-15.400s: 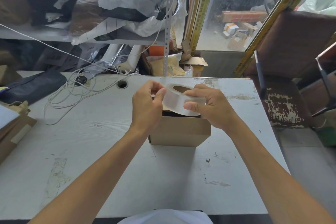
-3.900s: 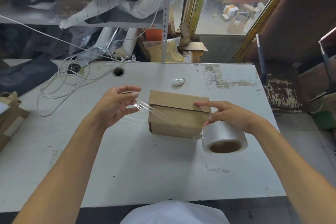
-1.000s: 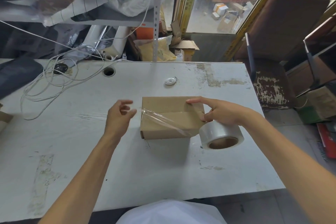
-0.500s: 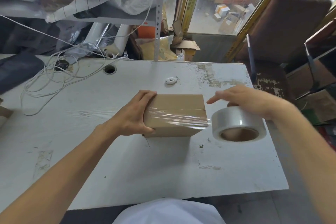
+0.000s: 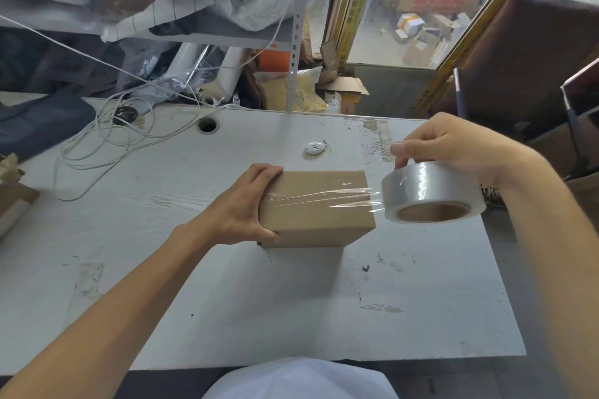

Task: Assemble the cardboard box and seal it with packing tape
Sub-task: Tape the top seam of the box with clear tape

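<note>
Both hands work mid-table: my left hand grips the closed cardboard box by its left end, my right hand grasps the clear tape roll, its strip stretched across the box top. Beyond lies a white cable.

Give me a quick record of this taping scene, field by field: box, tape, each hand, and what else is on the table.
box: closed cardboard box on the white table
tape: clear strip stretched across the box top to the tape roll
left hand: left hand grips the box's left end
right hand: right hand holds the roll, off the box's right edge
other items: white cable, small white round object, cable hole
</note>
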The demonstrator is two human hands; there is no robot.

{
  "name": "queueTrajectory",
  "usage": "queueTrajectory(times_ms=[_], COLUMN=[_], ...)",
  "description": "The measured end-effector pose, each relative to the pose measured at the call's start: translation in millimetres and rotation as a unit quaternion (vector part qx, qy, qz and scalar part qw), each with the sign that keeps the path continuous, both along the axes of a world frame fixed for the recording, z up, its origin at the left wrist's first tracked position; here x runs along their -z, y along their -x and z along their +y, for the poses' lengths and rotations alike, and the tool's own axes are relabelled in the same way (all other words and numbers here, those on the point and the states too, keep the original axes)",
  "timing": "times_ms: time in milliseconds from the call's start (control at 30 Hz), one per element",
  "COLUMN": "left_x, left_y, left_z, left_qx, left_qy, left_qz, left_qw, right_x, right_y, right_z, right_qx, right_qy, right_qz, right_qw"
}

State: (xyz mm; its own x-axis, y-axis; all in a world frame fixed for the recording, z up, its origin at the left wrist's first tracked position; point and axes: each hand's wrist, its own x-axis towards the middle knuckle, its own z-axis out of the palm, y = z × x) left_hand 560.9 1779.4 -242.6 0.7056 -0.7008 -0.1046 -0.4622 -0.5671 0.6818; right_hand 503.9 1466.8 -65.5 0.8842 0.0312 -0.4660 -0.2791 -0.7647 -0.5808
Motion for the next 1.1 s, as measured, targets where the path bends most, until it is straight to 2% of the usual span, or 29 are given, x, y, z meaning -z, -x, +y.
queueTrajectory(times_ms=[400,600,900,1100], left_x=[2,2,6,7], left_y=[4,3,2,2], left_z=[-1,1,3,6], left_qx=[-0.011,-0.003,0.037,0.068], left_qy=[0.002,0.004,-0.051,-0.053], left_qz=[0.020,0.022,-0.015,-0.029], left_qw=[1.000,1.000,0.998,0.996], right_x=[-52,-30,8,17], right_y=[-29,-37,-31,-29], right_z=[37,13,-12,-19], right_qx=[-0.073,-0.042,0.002,0.006], right_qy=[-0.024,0.009,-0.022,-0.038], right_qz=[-0.101,-0.080,-0.036,-0.030], right_qw=[0.992,0.996,0.999,0.999])
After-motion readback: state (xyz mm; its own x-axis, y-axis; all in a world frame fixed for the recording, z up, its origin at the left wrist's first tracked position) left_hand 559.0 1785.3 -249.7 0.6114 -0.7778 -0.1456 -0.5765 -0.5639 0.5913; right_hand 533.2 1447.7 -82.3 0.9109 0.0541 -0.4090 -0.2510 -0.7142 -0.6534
